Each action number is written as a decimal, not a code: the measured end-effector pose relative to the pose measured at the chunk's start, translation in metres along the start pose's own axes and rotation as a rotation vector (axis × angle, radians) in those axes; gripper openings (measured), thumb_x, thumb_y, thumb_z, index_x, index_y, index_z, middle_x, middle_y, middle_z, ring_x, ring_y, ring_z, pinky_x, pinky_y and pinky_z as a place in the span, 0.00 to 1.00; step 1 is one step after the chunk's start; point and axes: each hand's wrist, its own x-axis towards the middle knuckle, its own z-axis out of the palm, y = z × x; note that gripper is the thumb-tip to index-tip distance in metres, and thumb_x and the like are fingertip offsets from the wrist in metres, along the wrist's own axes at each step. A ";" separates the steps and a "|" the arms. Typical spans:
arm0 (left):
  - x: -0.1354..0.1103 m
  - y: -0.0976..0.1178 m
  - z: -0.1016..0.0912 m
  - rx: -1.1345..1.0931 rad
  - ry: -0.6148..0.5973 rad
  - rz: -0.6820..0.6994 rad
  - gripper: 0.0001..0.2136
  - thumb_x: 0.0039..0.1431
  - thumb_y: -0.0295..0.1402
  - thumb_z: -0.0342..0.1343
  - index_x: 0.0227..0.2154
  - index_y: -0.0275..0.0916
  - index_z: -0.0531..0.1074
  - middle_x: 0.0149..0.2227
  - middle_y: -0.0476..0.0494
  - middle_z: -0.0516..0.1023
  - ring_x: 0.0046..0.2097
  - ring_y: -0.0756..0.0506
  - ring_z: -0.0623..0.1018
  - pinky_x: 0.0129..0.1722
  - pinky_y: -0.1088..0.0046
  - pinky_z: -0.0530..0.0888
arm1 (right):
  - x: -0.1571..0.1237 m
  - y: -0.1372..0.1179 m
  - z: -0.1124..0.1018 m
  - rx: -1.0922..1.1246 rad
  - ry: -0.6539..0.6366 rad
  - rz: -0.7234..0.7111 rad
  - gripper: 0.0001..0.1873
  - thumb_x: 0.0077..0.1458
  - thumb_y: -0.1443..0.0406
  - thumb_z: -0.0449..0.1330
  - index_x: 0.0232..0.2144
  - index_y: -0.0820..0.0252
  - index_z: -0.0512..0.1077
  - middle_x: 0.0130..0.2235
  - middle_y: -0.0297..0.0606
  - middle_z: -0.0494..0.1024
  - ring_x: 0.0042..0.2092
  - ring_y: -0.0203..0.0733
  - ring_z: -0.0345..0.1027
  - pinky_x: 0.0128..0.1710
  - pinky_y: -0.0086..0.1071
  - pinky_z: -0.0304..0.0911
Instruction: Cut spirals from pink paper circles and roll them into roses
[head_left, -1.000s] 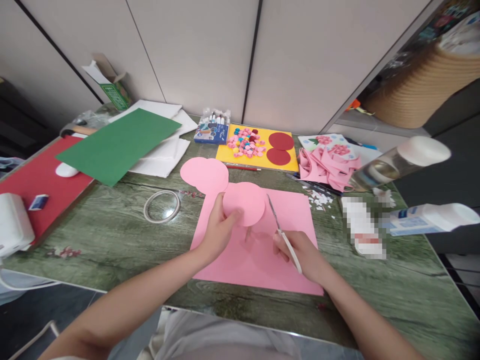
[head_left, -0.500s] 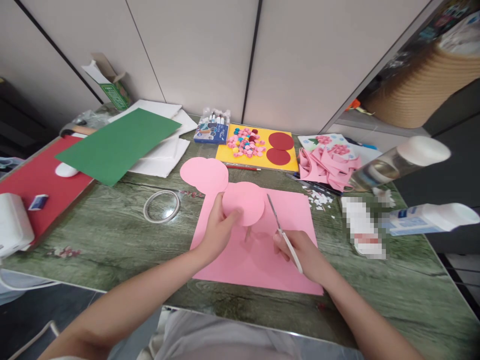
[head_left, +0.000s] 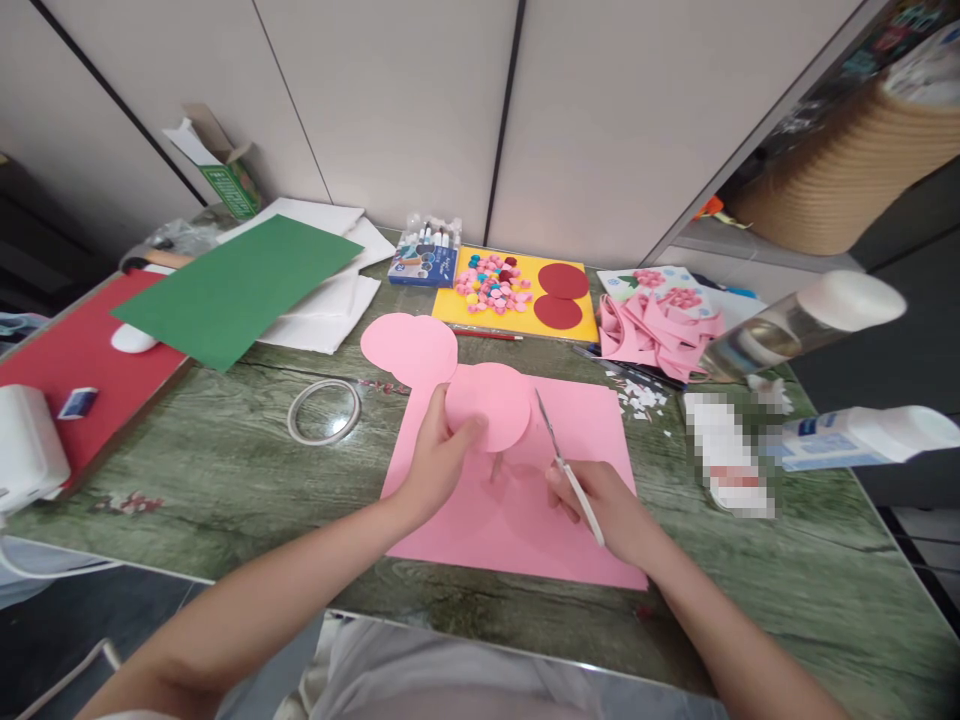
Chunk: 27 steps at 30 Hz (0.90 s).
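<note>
My left hand [head_left: 435, 462] pinches a pink paper circle [head_left: 491, 403] by its lower left edge and holds it just above a large pink sheet [head_left: 525, 510] on the table. My right hand [head_left: 604, 510] is wrapped round the handles of a pair of scissors [head_left: 561, 455] whose blades point up and away, beside the circle's right edge. Two more pink circles [head_left: 409, 347] lie overlapping on the table just beyond the sheet's far left corner.
A tape ring [head_left: 325, 411] lies left of the sheet. Behind are a green sheet [head_left: 236, 285], white paper, a marker box [head_left: 424, 258], a yellow board [head_left: 517, 318] with small discs and two red circles, pink offcuts [head_left: 656, 325]. Bottles [head_left: 802, 325] lie at right, a red board [head_left: 67, 365] at left.
</note>
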 end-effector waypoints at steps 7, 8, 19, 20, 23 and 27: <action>-0.001 0.001 0.000 0.005 0.004 -0.004 0.09 0.51 0.30 0.51 0.37 0.38 0.63 0.37 0.47 0.67 0.40 0.48 0.67 0.39 0.73 0.66 | 0.000 0.000 0.001 0.048 -0.006 0.021 0.24 0.57 0.53 0.44 0.19 0.61 0.65 0.17 0.31 0.63 0.22 0.35 0.58 0.23 0.27 0.51; -0.001 0.001 0.000 0.003 0.004 -0.003 0.09 0.51 0.30 0.51 0.37 0.38 0.63 0.37 0.47 0.67 0.40 0.48 0.67 0.40 0.73 0.66 | 0.000 -0.001 0.001 0.051 -0.009 0.021 0.24 0.58 0.53 0.44 0.19 0.61 0.65 0.17 0.31 0.63 0.22 0.35 0.58 0.23 0.27 0.51; -0.001 -0.001 0.000 0.016 0.003 0.003 0.09 0.52 0.29 0.50 0.38 0.38 0.63 0.37 0.47 0.67 0.40 0.49 0.67 0.39 0.74 0.66 | -0.002 -0.002 0.001 0.082 -0.040 0.012 0.25 0.57 0.52 0.42 0.19 0.61 0.64 0.17 0.32 0.63 0.23 0.34 0.58 0.24 0.26 0.53; -0.001 0.000 0.000 0.017 0.003 0.004 0.09 0.52 0.29 0.51 0.38 0.38 0.63 0.37 0.47 0.67 0.40 0.49 0.67 0.40 0.73 0.66 | -0.002 -0.002 0.001 0.084 -0.039 0.014 0.25 0.57 0.52 0.42 0.19 0.61 0.64 0.17 0.32 0.63 0.23 0.34 0.58 0.24 0.26 0.53; -0.001 0.000 0.000 0.020 0.004 0.009 0.09 0.52 0.30 0.51 0.38 0.38 0.63 0.37 0.47 0.67 0.40 0.48 0.67 0.40 0.73 0.66 | -0.002 -0.002 0.001 0.088 -0.035 0.021 0.25 0.57 0.51 0.42 0.18 0.61 0.64 0.17 0.32 0.63 0.22 0.34 0.58 0.24 0.26 0.53; -0.001 0.001 0.000 0.039 0.012 0.018 0.09 0.51 0.30 0.51 0.37 0.39 0.64 0.36 0.47 0.67 0.39 0.49 0.67 0.39 0.73 0.66 | -0.002 -0.002 0.001 0.083 -0.030 0.023 0.25 0.57 0.51 0.43 0.18 0.61 0.63 0.17 0.31 0.62 0.22 0.34 0.58 0.24 0.27 0.53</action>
